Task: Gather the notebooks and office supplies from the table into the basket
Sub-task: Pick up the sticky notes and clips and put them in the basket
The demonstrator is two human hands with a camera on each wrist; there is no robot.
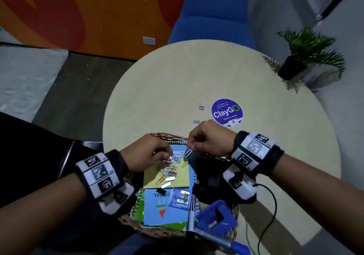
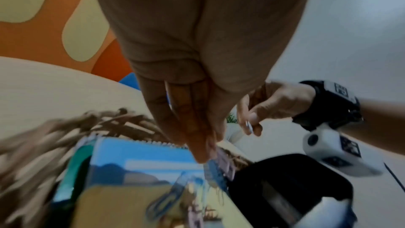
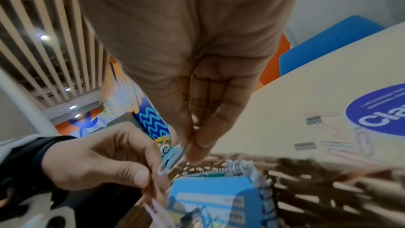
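A wicker basket (image 1: 137,222) stands at the near edge of the round table (image 1: 197,73). It holds spiral notebooks (image 1: 163,209), a yellow pad (image 1: 151,182) strewn with paper clips and staple strips, a blue dispenser (image 1: 216,215) and a marker (image 1: 212,237). Both hands hover over the basket. My left hand (image 1: 167,155) pinches a few paper clips (image 3: 153,204). My right hand (image 1: 190,148) pinches one blue paper clip (image 3: 171,160) by its end. Several clips (image 1: 202,105) and small staple strips (image 1: 196,121) lie on the table beyond the basket.
A round purple sticker (image 1: 226,112) is on the table beside the loose clips. A potted plant (image 1: 307,54) stands at the far right edge and a blue chair (image 1: 214,14) behind. A black cable (image 1: 271,205) runs off my right wrist.
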